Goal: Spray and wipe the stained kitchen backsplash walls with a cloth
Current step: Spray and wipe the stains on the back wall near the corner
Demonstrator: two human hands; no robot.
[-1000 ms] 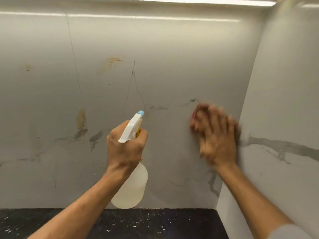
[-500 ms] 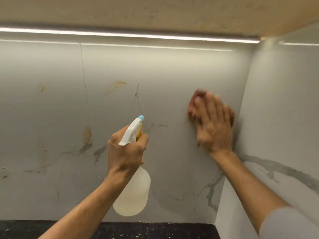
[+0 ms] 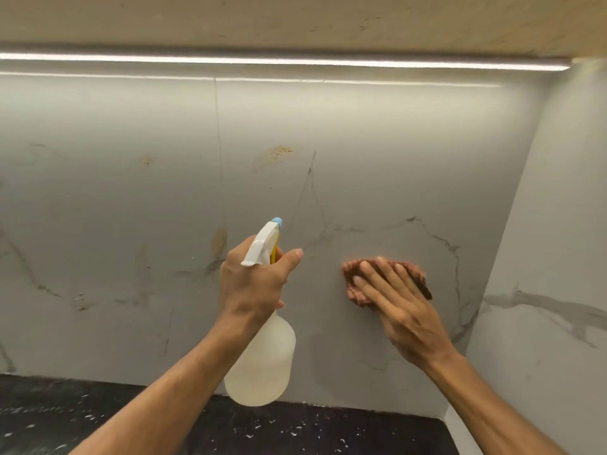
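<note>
The grey marble-look backsplash wall (image 3: 377, 159) fills the view, with brown stains (image 3: 278, 153) high at centre, a smaller one (image 3: 147, 160) to the left and another (image 3: 219, 242) lower down. My left hand (image 3: 254, 284) grips the neck of a translucent spray bottle (image 3: 262, 359) with a white trigger head and blue nozzle, pointed at the wall. My right hand (image 3: 399, 303) lies flat, fingers spread, pressing a reddish-brown cloth (image 3: 353, 295) against the wall right of the bottle.
A side wall (image 3: 551, 257) meets the back wall at the right corner. A black speckled countertop (image 3: 230, 431) runs along the bottom. A light strip (image 3: 295, 60) glows under the wooden cabinet base (image 3: 295, 18) overhead.
My right hand slid the cloth up near the corner, then down and left along the wall. The view tilted upward, showing the cabinet underside. The left hand kept the bottle in place.
</note>
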